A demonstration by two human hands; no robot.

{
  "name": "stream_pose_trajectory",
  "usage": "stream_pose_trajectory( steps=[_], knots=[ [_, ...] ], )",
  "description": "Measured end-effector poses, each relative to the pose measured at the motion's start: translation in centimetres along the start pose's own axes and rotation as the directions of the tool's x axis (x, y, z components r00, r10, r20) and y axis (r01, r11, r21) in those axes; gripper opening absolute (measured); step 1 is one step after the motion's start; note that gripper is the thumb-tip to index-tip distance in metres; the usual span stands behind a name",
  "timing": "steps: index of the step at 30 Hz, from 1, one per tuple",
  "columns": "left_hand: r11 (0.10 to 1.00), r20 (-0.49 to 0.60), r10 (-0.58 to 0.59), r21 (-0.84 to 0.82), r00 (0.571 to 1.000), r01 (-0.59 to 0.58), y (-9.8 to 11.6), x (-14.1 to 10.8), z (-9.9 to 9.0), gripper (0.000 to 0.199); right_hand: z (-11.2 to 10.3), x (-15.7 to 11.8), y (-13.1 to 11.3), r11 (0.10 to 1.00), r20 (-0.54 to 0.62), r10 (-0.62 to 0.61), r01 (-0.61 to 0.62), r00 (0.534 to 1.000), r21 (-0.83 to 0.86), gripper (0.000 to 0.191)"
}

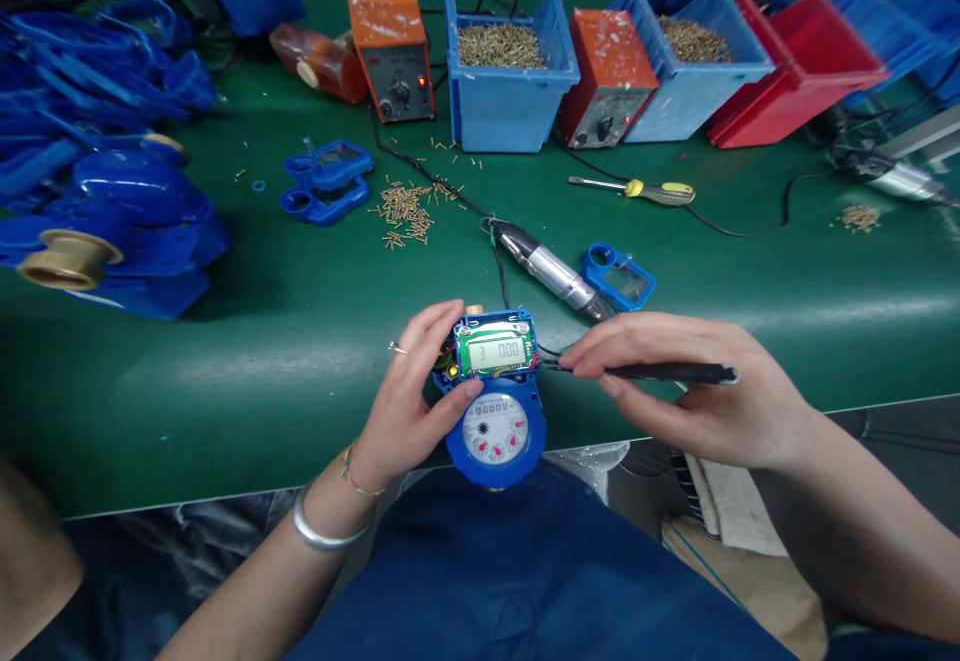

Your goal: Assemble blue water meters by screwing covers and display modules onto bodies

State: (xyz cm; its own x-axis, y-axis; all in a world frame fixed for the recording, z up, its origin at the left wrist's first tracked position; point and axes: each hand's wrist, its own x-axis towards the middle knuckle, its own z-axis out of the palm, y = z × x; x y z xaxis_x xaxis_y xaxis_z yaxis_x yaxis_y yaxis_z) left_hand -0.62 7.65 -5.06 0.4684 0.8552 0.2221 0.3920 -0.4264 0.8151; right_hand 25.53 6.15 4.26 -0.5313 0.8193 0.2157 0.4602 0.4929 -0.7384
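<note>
A blue water meter (534, 431) stands at the table's front edge, its round dial facing up. Above the dial sits an uncovered green circuit board whose display (498, 353) reads 3 and 0.00. My left hand (416, 396) grips the meter's left side, thumb at the board's lower edge and fingers along the upper left. Between the thumb and fingers of my right hand (690, 381) is a pair of black tweezers (667, 373). Their thin tips point left at the board's right side, close to a dark wire; whether they touch it I cannot tell.
Behind the meter lie an electric screwdriver (555, 276), a blue cover (628, 281), loose screws (405, 211) and a yellow-handled screwdriver (660, 192). Blue screw bins (510, 106), orange power units (394, 51) and a red bin (802, 71) line the back. More blue meters (142, 191) crowd the left.
</note>
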Motion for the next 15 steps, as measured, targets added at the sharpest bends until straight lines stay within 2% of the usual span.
stream_pose_trajectory(
  steps=[10,15],
  knots=[
    [1.000,-0.003,-0.003,-0.009,1.000,0.003,0.0,0.0,0.0,0.061,-0.1,0.4,-0.1,1.000,0.037,0.011,-0.010,0.999,-0.022,0.025],
    [1.000,0.000,-0.001,-0.004,1.000,0.001,0.2,0.1,0.0,0.060,-0.8,1.7,-0.6,0.996,0.121,0.048,-0.039,0.991,-0.079,0.023]
  ],
)
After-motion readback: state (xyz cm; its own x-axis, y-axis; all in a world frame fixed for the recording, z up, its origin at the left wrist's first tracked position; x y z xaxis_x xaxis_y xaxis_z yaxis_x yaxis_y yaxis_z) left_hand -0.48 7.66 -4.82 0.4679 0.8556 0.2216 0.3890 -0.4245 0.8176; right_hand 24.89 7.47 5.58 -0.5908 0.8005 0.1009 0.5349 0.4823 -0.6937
